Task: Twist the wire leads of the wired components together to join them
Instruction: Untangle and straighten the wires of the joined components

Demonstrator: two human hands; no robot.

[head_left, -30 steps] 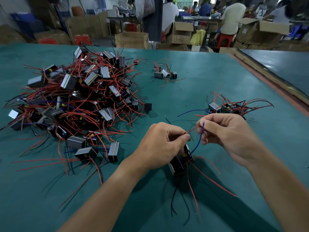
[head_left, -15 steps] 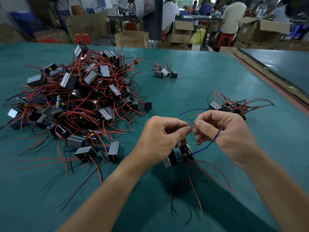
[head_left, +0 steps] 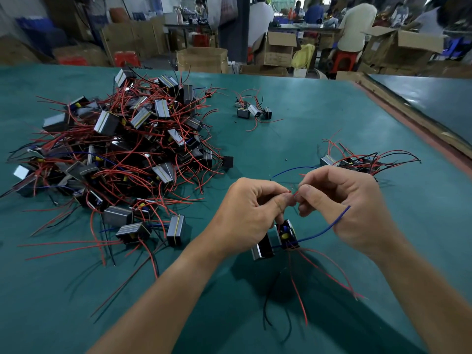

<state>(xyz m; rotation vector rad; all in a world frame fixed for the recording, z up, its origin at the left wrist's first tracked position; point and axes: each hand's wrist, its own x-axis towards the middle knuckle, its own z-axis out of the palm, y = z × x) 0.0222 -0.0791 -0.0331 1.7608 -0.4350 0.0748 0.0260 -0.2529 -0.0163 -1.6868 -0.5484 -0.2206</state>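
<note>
Just below the centre of the view, toward five o'clock, your left hand (head_left: 251, 213) and right hand (head_left: 347, 200) meet thumb to thumb. Each pinches the end of a red lead (head_left: 293, 193) between thumb and forefinger. Whether the two ends touch is too fine to tell. Two components (head_left: 263, 247) sit under your left hand, above the table. I cannot tell if your lower fingers hold them or if they hang by their leads.

What could go wrong, largest thing first:
- **Components:** they look heavy for such thin wire. If they hang free, their weight may pull the ends apart before the twist bites.
- **Blue lead** (head_left: 321, 232)**:** it runs from one component across the heel of your right hand, at four o'clock. It could be drawn into the twist or drag as you turn.
- **Red ends:** they are tiny, so a pinch too far back may let them slip past each other and leave a loose joint.

Around you:
- At twelve o'clock is a workshop with cardboard boxes (head_left: 201, 58) and people (head_left: 356, 24) seated facing away.
- The table (head_left: 306, 139) has a green cover.
- A big pile (head_left: 115, 149) of like parts, bristling with red wire, lies at ten o'clock.
- A smaller cluster (head_left: 357, 162) lies at three o'clock, just beyond your right hand.
- The smallest group (head_left: 252, 111) lies at twelve o'clock, well apart from the rest.
</note>
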